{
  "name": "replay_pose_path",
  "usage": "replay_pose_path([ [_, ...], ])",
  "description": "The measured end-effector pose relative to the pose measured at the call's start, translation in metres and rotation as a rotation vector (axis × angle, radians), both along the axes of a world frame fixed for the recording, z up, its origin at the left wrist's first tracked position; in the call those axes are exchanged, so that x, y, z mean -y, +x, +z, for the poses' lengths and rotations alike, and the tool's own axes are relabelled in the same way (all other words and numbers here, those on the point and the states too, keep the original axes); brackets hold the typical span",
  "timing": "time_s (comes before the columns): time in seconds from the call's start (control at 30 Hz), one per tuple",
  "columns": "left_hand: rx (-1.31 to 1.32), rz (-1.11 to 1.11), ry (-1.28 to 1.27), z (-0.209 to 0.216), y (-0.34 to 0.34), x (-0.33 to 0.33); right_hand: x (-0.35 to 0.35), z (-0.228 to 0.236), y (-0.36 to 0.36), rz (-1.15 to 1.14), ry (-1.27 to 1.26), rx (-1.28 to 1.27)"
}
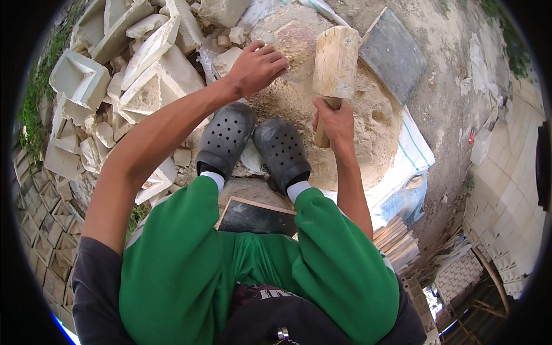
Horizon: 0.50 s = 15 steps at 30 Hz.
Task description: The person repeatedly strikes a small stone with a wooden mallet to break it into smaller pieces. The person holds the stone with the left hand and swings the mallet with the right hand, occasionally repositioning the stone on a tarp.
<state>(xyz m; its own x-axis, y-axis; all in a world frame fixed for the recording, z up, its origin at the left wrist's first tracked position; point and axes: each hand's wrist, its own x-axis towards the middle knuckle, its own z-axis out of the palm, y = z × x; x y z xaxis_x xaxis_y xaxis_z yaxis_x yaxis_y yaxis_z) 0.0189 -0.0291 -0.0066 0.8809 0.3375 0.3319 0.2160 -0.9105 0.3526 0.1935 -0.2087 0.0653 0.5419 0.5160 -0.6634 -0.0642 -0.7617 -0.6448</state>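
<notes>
the right grip (334,123) is wrapped tightly round the handle of a wooden mallet (335,63), its thick, pale head pointing away from the person. the mallet is over the right-hand part of a heap of tan powder and crumbs (368,144); i cannot tell whether its head touches anything below. the left grip (257,70) is above the heap's left side, near the rubble, back of the hand up and fingers half curled; whether they have hold of anything, i cannot tell.

the heap lies on a white woven sheet (415,144) with green stripes, whose right corner shows bare. a flat grey slab (394,56) lies by the sheet's far right edge, and a crumpled blue plastic piece (407,202) is just beside the right corner. broken cream-coloured blocks (158,75) are piled past the left edge. two dark grey clogs (280,148) are on the person's feet at the near edge, and a dark board with a pale rim (257,217) shows between the legs.
</notes>
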Motion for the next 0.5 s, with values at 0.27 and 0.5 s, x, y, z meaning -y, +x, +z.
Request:
replay_pose_path([
  [0.27,0.035,0.074,-0.041,-0.001,0.018,-0.023,0.0,0.001,-0.003,0.025,0.06,-0.023],
  [0.5,0.126,0.196,-0.011,-0.001,0.014,-0.02,-0.009,0.008,-0.014,0.138,0.185,0.092],
])
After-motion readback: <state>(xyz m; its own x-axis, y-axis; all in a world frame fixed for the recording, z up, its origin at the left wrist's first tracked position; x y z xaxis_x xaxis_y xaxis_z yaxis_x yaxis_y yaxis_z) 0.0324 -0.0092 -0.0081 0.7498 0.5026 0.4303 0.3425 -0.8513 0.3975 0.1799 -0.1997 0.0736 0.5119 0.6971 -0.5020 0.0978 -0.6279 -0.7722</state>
